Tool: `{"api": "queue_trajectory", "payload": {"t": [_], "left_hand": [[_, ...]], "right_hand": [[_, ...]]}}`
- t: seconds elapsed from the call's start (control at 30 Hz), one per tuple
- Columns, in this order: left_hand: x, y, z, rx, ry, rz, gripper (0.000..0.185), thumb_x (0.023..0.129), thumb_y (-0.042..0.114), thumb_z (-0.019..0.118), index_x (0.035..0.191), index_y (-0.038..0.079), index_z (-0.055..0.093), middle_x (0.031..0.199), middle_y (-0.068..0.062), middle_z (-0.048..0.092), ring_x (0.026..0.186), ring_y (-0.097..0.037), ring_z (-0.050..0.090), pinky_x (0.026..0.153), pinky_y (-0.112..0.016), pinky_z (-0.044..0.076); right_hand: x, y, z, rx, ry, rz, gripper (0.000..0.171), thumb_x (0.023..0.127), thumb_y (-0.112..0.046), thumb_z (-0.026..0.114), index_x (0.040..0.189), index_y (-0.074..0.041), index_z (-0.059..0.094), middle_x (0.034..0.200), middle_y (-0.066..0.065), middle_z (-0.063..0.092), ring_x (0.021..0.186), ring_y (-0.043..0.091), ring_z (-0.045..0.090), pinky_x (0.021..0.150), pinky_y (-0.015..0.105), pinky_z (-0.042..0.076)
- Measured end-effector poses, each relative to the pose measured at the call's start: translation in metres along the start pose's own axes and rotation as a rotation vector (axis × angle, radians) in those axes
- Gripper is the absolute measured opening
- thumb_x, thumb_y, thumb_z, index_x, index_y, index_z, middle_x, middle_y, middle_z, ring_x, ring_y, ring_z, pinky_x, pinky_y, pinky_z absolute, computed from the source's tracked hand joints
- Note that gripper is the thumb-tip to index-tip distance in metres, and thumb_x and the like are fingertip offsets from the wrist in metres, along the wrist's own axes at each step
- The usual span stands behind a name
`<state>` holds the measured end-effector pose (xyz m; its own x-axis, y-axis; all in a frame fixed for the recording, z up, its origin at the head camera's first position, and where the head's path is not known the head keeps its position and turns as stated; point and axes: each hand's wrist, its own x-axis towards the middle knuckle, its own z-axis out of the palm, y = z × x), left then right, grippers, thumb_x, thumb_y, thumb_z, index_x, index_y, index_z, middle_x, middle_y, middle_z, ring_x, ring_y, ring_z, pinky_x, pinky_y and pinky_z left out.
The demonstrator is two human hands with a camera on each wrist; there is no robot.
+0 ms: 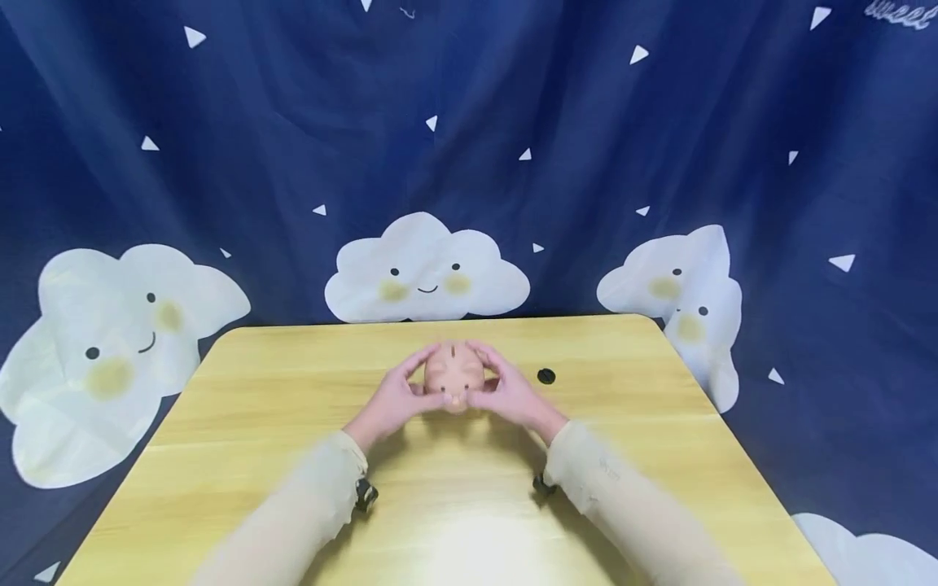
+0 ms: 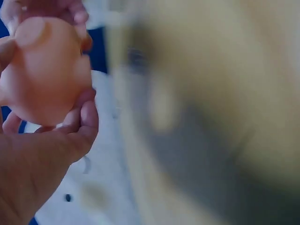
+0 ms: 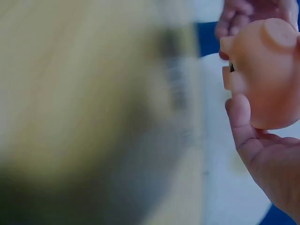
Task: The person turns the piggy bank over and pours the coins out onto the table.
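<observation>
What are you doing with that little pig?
A person holds a small pink piggy bank between both hands over a wooden table. The left hand grips one side and the right hand grips the other. A small dark round thing lies on the table just beside the right hand.

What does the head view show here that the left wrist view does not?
Only the head view shows the whole wooden table, a small black disc lying apart to the right of the hands, both sleeves, and the slot on top of the piggy bank. Only the left wrist view shows the left hand close up, its fingers curled under the toy's rounded body, with the rest blurred. Both show the pink piggy bank gripped between the left hand and the right hand.
</observation>
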<state>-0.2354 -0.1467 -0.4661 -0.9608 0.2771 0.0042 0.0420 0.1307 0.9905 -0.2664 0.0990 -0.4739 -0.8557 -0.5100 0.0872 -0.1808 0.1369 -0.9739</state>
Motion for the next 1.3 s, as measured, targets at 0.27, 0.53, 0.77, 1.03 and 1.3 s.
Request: {"api": "queue_trajectory", "payload": {"t": [0.27, 0.53, 0.77, 1.03, 1.3], "left_hand": [[0.005, -0.034, 0.004, -0.033, 0.001, -0.042, 0.096, 0.085, 0.012, 0.092, 0.164, 0.034, 0.042, 0.171, -0.015, 0.037, 0.11, -0.031, 0.076, 0.093, -0.035, 0.065], [0.002, -0.035, 0.005, -0.104, 0.017, -0.054, 0.094, 0.086, 0.007, 0.09, 0.163, 0.037, 0.044, 0.174, -0.002, 0.035, 0.123, -0.036, 0.072, 0.102, -0.037, 0.062], [0.0, -0.038, 0.004, -0.118, 0.006, -0.059, 0.093, 0.088, 0.008, 0.087, 0.165, 0.031, 0.041, 0.178, -0.002, 0.027, 0.127, -0.037, 0.07, 0.105, -0.035, 0.06], [0.003, -0.035, 0.0, -0.085, 0.025, -0.073, 0.091, 0.09, 0.015, 0.087, 0.166, 0.028, 0.04, 0.179, -0.004, 0.023, 0.118, -0.031, 0.075, 0.106, -0.034, 0.059], [0.005, -0.036, 0.0, -0.08, 0.044, -0.12, 0.087, 0.09, 0.021, 0.087, 0.165, 0.029, 0.042, 0.177, -0.005, 0.031, 0.149, -0.038, 0.049, 0.104, -0.037, 0.061]], "right_hand": [[-0.002, 0.03, 0.003, 0.056, -0.027, 0.047, 0.089, 0.09, -0.014, 0.083, 0.165, -0.03, 0.037, 0.163, 0.023, 0.043, 0.115, 0.036, 0.074, 0.095, 0.038, 0.064], [0.0, 0.03, 0.004, 0.082, -0.03, 0.093, 0.089, 0.089, -0.015, 0.083, 0.164, -0.033, 0.038, 0.163, 0.022, 0.044, 0.117, 0.033, 0.072, 0.094, 0.038, 0.064], [0.0, 0.031, 0.004, 0.15, -0.027, 0.152, 0.089, 0.089, -0.012, 0.082, 0.164, -0.033, 0.038, 0.163, 0.023, 0.044, 0.121, 0.035, 0.07, 0.089, 0.043, 0.066], [0.004, 0.029, 0.002, 0.196, -0.017, 0.176, 0.09, 0.089, -0.014, 0.081, 0.166, -0.03, 0.036, 0.161, 0.028, 0.045, 0.102, 0.028, 0.074, 0.081, 0.037, 0.066], [0.004, 0.027, 0.004, 0.219, -0.027, 0.24, 0.088, 0.091, -0.016, 0.078, 0.166, -0.032, 0.035, 0.16, 0.03, 0.044, 0.089, 0.025, 0.075, 0.08, 0.038, 0.066]]}}
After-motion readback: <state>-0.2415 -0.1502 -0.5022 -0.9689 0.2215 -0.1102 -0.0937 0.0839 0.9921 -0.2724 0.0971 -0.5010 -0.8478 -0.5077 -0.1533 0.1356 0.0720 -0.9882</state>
